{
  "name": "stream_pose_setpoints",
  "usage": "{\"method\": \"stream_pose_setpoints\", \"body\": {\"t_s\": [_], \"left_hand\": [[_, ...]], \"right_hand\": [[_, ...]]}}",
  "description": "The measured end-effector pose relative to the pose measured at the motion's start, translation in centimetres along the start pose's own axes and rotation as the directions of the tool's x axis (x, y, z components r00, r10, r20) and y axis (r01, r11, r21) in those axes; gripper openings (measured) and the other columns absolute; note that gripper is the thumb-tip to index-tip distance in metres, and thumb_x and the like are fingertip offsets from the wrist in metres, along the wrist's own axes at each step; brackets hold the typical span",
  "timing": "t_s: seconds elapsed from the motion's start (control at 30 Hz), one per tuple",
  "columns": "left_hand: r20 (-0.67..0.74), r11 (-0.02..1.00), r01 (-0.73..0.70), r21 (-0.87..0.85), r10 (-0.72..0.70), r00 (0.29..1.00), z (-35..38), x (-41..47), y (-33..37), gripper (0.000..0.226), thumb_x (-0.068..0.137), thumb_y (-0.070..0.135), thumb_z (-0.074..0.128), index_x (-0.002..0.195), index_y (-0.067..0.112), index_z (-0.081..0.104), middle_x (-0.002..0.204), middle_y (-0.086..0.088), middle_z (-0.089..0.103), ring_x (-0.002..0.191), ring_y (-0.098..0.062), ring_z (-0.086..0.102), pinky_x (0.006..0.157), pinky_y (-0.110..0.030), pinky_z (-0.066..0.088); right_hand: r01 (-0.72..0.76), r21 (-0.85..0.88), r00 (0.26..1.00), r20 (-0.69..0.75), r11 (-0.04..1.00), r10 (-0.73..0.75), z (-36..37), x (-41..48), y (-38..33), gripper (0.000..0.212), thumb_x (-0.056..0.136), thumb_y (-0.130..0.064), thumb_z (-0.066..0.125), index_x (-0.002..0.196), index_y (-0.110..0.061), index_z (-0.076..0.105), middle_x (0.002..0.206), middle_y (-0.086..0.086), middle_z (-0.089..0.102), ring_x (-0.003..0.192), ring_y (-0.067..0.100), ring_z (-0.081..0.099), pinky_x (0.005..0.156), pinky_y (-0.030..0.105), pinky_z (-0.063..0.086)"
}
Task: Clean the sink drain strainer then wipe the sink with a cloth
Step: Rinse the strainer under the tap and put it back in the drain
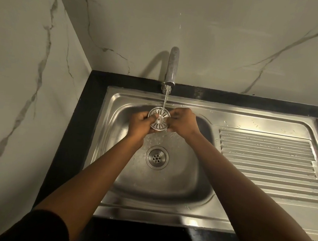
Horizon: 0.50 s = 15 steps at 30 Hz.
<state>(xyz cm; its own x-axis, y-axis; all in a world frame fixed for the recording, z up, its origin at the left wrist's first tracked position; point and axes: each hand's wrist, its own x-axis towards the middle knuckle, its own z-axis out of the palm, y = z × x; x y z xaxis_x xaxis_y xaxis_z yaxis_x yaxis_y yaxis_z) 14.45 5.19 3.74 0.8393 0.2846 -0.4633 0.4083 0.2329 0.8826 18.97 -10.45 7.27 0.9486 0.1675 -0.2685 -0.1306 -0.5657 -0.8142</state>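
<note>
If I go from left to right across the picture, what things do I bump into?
First the marble wall → left hand → strainer → right hand → ribbed draining board.

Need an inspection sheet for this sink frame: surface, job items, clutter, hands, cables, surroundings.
Surface: steel sink, wet with droplets, ribbed drainboard on its right, set in a black counter.
Job's things: strainer out of the drain, held under water running from the faucet; no cloth seen.
Clutter: nothing seen.
Hands: left hand grips the strainer's left edge; right hand pinches its right edge.
Cables: nothing seen.
Surroundings: marble-look wall behind and to the left.
</note>
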Motion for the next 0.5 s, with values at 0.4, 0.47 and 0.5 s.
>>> {"method": "stream_pose_setpoints", "body": {"t_s": [0.4, 0.47, 0.5], "left_hand": [[0.039, 0.985, 0.005, -0.17, 0.002, 0.999, -1.0, -0.9, -0.3, 0.024, 0.097, 0.012, 0.074, 0.118, 0.0, 0.073, 0.111, -0.018, 0.08, 0.102, -0.032, 0.079, 0.084, -0.038, 0.065], [0.006, 0.975, -0.014, -0.22, 0.016, 1.0, -0.9, -0.9, -0.2, 0.021, 0.099, 0.011, 0.071, 0.115, -0.001, 0.074, 0.111, -0.019, 0.079, 0.101, -0.032, 0.079, 0.078, -0.033, 0.065], [-0.008, 0.973, -0.024, -0.23, 0.022, 1.0, -0.9, -0.9, -0.1, 0.02, 0.099, 0.012, 0.07, 0.114, 0.0, 0.074, 0.111, -0.02, 0.079, 0.1, -0.032, 0.079, 0.075, -0.032, 0.065]], "right_hand": [[0.104, -0.022, 0.995, -0.006, 0.994, -0.104, 0.8, 1.6, -1.6, 0.015, 0.086, -0.008, 0.078, 0.099, -0.015, 0.082, 0.091, -0.005, 0.081, 0.08, 0.005, 0.075, 0.074, 0.021, 0.061], [0.099, -0.01, 0.995, 0.027, 0.995, -0.099, 0.9, 1.7, -1.7, 0.02, 0.084, -0.002, 0.077, 0.098, -0.015, 0.082, 0.088, -0.008, 0.08, 0.077, 0.0, 0.075, 0.067, 0.014, 0.058], [0.094, -0.003, 0.995, 0.034, 0.996, -0.094, 0.9, 1.7, -1.8, 0.021, 0.083, 0.0, 0.077, 0.097, -0.016, 0.081, 0.084, -0.011, 0.079, 0.075, -0.001, 0.074, 0.065, 0.012, 0.056]]}}
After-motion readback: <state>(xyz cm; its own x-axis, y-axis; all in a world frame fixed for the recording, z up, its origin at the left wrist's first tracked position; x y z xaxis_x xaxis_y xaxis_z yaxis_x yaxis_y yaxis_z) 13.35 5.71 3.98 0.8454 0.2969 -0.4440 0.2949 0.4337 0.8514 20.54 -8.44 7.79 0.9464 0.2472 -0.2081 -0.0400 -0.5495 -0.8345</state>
